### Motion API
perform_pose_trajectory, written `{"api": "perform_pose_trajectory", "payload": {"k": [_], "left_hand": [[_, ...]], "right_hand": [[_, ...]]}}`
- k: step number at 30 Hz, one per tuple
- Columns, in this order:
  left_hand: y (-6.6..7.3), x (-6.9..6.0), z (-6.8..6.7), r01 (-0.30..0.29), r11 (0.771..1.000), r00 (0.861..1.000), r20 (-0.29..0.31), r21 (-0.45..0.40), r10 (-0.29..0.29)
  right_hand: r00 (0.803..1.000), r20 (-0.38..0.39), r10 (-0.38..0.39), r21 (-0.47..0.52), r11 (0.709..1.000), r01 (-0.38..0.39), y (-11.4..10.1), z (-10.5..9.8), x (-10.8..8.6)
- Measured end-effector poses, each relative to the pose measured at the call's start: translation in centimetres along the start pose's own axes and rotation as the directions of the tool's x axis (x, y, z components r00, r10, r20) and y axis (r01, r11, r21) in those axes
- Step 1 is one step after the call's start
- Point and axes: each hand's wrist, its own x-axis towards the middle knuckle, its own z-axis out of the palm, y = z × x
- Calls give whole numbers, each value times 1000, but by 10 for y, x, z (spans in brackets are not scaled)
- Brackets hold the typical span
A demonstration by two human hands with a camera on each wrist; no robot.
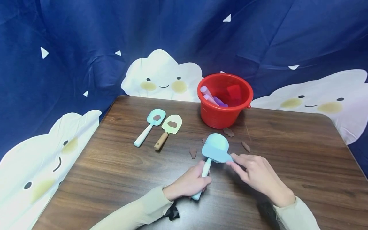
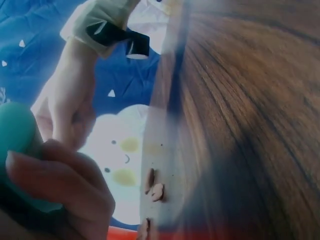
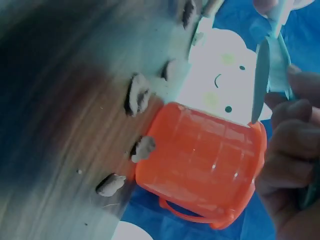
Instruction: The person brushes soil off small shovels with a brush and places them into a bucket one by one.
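My left hand point(image 1: 189, 181) grips the pale handle of a light blue toy shovel point(image 1: 217, 140), its rounded blade held up over the table. Fingers and thumb of my right hand point(image 1: 258, 172) pinch the narrow end of a blue flat-looking piece point(image 1: 216, 154), which lies across the lower part of that blade; its exact kind is unclear. In the right wrist view the two blue tools appear edge-on beside the right hand point(image 3: 292, 140). Whether anything sits inside the blade is hidden. The left wrist view shows the left thumb around the teal handle point(image 2: 20, 130).
Brown clay-like pieces point(image 1: 193, 152) lie about the shovel. A red bucket point(image 1: 218, 116) holding pink and purple items stands behind. To the left rest a blue shovel point(image 1: 142, 135) and a green shovel point(image 1: 161, 141), each bearing a brown piece. The wooden table point(image 1: 100, 166) meets a blue cloth.
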Motion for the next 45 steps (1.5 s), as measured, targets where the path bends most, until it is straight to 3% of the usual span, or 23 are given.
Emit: {"api": "perform_pose_trajectory", "payload": {"k": [11,18,23,31,34,45], "left_hand": [[2,-1,0,-4,1000,1000,-18,4,4],[3,-1,-1,6,1000,1000,-15,-19,-6],[2,0,-2,10,998,999,-43,-60,-13],[1,3,-2,7,998,997,-79,-66,-12],[1,3,-2,4,998,997,-81,-70,-10],[2,-1,2,-19,1000,997,-80,-17,18]], "right_hand": [[989,-134,68,-46,996,-74,18,5,3],[981,-116,155,-43,986,-161,23,6,10],[982,-127,140,-16,990,-143,19,7,16],[1000,-6,-3,56,998,3,-1,8,9],[999,36,-2,66,998,0,-4,6,5],[996,62,59,27,998,-61,2,3,8]]}}
